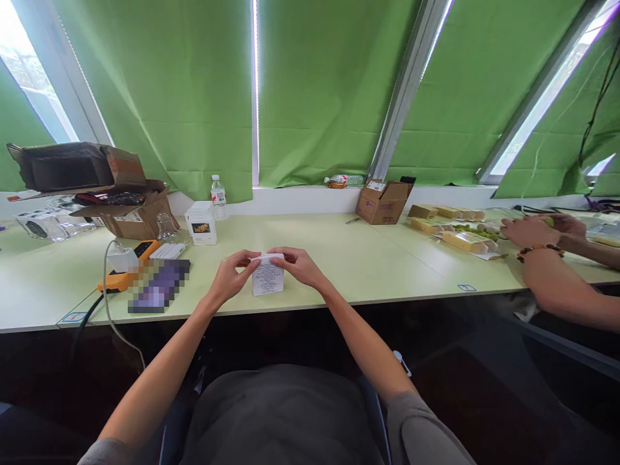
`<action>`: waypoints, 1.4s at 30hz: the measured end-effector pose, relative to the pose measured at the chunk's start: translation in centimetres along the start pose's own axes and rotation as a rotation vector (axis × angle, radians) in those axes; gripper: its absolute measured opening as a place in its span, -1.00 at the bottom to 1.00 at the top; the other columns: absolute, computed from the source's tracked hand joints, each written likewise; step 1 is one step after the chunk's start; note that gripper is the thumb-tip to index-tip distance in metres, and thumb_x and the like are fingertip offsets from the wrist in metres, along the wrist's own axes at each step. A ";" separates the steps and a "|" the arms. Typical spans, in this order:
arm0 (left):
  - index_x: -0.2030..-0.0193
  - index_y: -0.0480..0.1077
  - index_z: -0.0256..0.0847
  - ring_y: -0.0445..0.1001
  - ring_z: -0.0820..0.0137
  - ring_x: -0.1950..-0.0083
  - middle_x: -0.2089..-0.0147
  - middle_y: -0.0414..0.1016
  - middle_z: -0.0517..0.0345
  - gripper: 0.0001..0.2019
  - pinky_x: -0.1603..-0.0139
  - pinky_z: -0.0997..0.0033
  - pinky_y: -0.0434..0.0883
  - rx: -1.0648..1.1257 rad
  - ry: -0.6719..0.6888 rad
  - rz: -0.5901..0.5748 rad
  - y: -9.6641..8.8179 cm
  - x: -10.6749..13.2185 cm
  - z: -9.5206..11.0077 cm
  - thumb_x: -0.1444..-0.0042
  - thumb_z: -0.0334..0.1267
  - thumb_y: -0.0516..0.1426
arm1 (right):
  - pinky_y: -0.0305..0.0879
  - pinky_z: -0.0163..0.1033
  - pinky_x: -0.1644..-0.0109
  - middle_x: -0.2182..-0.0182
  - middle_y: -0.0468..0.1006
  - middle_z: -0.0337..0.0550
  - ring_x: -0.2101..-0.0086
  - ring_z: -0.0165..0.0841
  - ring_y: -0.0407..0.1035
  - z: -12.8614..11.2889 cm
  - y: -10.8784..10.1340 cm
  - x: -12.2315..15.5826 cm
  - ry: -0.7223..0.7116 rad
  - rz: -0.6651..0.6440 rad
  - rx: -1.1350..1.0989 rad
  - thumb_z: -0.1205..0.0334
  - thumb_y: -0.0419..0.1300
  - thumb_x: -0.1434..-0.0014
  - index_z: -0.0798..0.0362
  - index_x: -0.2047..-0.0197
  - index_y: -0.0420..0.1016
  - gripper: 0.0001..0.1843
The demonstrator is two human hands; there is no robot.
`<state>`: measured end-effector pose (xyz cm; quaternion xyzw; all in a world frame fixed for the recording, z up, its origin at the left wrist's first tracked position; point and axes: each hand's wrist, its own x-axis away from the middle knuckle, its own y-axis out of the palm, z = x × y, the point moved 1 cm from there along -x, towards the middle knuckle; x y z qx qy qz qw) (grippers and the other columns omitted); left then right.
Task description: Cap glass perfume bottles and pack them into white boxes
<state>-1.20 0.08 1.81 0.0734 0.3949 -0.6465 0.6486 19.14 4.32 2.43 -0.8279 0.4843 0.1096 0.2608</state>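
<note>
A small white box (268, 279) covered in fine dark print stands upright near the table's front edge, its printed side towards me. My left hand (231, 274) grips its upper left corner, thumb on the front and fingers curled behind. At the upper right corner my right hand (303, 266) holds it the same way, the thumb along the top edge. The fingertips hide part of the box's top. Beyond my left hand is a larger white box (202, 223) with a picture on its front.
Left lie a blurred-out dark flat object (159, 286), an orange power strip (116, 281) with cables, and cardboard boxes (123, 223). A water bottle (219, 197) and a brown carton (385, 201) stand behind. At right, a co-worker's hands (537, 231) are beside yellowish packages (467, 242).
</note>
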 end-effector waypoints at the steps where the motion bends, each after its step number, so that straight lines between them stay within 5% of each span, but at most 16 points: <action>1: 0.15 0.49 -0.17 0.54 0.27 0.13 0.07 0.56 0.05 -0.68 0.06 0.23 0.49 0.002 -0.002 -0.001 0.0 0.0 0.0 -0.19 0.02 0.09 | 0.38 -0.18 0.13 0.14 0.58 -0.11 0.17 -0.24 0.46 0.0 0.0 0.0 0.000 -0.001 0.000 -0.06 0.22 -0.12 0.03 0.05 0.55 -0.58; 42: 0.11 0.48 -0.17 0.54 0.31 0.13 0.06 0.56 0.08 -0.71 0.06 0.30 0.49 0.015 -0.022 -0.008 0.1 -0.1 -0.3 -0.20 -0.04 0.10 | 0.36 -0.20 0.08 0.12 0.58 -0.10 0.15 -0.26 0.46 0.4 0.0 -0.1 0.011 0.014 0.004 -0.06 0.19 -0.17 0.04 0.05 0.56 -0.59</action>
